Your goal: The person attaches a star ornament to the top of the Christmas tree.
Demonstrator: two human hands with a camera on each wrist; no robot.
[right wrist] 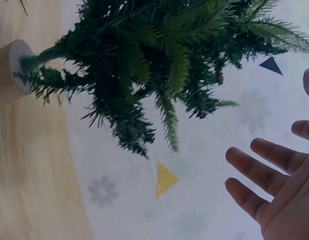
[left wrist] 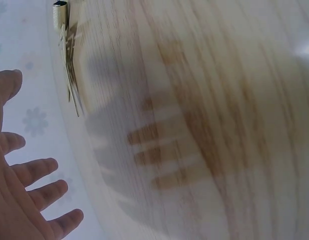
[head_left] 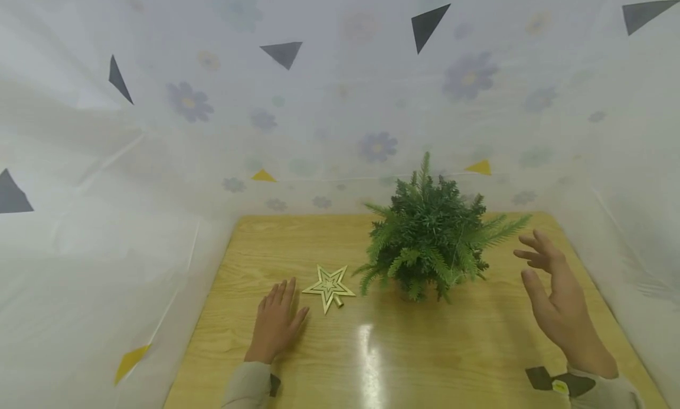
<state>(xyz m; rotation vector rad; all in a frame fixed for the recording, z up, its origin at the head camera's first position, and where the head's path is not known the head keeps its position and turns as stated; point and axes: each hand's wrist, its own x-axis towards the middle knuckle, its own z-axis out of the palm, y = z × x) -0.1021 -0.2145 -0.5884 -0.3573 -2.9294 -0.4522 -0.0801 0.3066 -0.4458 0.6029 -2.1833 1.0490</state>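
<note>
1. Sleeves first, right down by the lens: the left sleeve [head_left: 248, 386] is filling seven o'clock in the head view, and the right sleeve [head_left: 605, 392] is coming in around five, with a dark wrist strap [head_left: 580, 385] sitting across its cuff.
2. Over at seven o'clock, the left hand [head_left: 276, 321] is hovering palm down above the wood-grain tabletop [head_left: 451, 353], released, fingers lying straight and the thumb pointing off toward the star.
3. Now the gold star tree topper [head_left: 329, 284]! It's lying on the tabletop at two o'clock from that hand, near but apart from the fingertips, its short socket [head_left: 339, 301] poking out at five o'clock.
4. Two o'clock from the star, the small artificial fir tree [head_left: 427, 235] is standing upright, its trunk rising from a pale round base [right wrist: 9, 70].
5. Out at four o'clock from the tree, the right hand [head_left: 565, 306] is hanging raised beside the branches, also released, its fingers reaching up and apart, the palm turning toward the greenery.
6. Behind it all, a translucent plastic sheet [head_left: 340, 111] is running across twelve o'clock, showing flowers [head_left: 470, 77], dark triangles [head_left: 427, 28] and yellow triangles [head_left: 480, 167].
</note>
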